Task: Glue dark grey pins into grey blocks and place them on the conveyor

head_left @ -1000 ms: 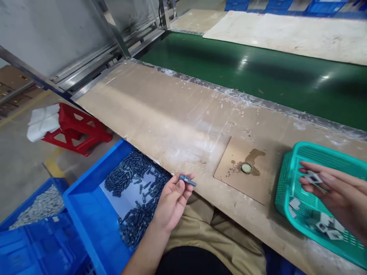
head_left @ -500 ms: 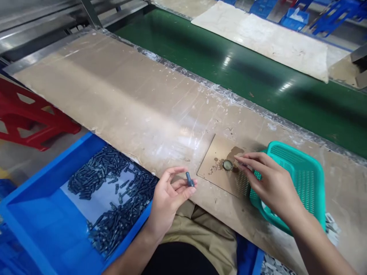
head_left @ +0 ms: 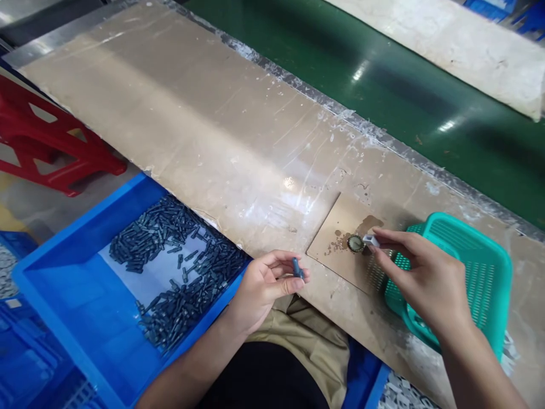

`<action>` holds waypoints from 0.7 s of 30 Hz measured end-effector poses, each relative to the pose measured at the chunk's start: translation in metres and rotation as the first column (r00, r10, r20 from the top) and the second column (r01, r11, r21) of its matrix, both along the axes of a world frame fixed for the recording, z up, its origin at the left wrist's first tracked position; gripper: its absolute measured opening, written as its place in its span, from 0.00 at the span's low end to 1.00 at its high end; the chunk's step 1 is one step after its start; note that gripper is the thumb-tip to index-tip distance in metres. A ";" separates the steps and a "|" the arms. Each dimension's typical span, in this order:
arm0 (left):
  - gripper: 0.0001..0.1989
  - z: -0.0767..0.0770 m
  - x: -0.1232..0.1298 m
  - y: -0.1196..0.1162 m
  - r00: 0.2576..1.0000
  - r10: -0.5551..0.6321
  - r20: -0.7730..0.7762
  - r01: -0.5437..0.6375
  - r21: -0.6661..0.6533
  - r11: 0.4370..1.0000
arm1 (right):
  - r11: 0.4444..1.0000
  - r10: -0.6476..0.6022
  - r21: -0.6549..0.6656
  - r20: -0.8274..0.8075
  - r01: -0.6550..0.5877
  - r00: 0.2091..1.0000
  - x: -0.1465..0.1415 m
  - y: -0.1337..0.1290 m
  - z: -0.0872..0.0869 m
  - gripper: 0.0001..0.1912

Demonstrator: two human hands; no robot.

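Between the thumb and fingers of my left hand (head_left: 266,287) is a small dark blue plastic pin-like part (head_left: 297,268), held roughly upright above the table's front edge. My right hand (head_left: 430,272) pinches a small white-grey block-shaped piece (head_left: 371,241) by its end. That piece is just right of a bottle cap (head_left: 355,243) holding pale liquid; whether they touch I cannot tell. The cap rests on a thin brown board (head_left: 327,244) with dark wet spots. Beneath and beside my right hand stands a green perforated basket (head_left: 489,267), its contents mostly hidden.
A blue bin (head_left: 63,318) at the left holds many dark blue parts on a white sheet. Behind it is a red stool (head_left: 55,142). A green conveyor belt (head_left: 306,62) runs beyond the brown tabletop (head_left: 170,119). Grey-white pieces (head_left: 404,392) fill a container at the lower right.
The camera view has shifted, so the scene sits further right. The white-grey piece now shows clearly in my right fingers, close to the cap. My left hand still holds the blue part.
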State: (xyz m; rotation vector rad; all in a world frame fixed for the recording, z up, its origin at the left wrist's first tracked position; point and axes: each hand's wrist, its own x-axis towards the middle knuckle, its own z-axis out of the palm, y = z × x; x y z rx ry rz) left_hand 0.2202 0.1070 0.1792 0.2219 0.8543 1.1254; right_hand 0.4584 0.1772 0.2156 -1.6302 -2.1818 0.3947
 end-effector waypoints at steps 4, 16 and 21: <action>0.14 0.001 0.002 0.002 0.997 -0.006 0.079 0.009 -0.032 0.999 | 0.999 0.020 0.045 0.077 -0.023 0.997 -0.003 -0.001 -0.002 0.10; 0.11 0.002 0.008 0.004 0.995 0.003 0.104 0.006 -0.089 0.996 | 1.000 0.007 0.029 0.112 -0.010 0.994 -0.002 -0.001 -0.005 0.10; 0.14 0.006 0.020 0.008 0.995 0.032 0.090 -0.022 -0.102 0.994 | 0.984 -0.152 -0.113 -0.167 0.135 0.974 -0.001 -0.004 0.007 0.12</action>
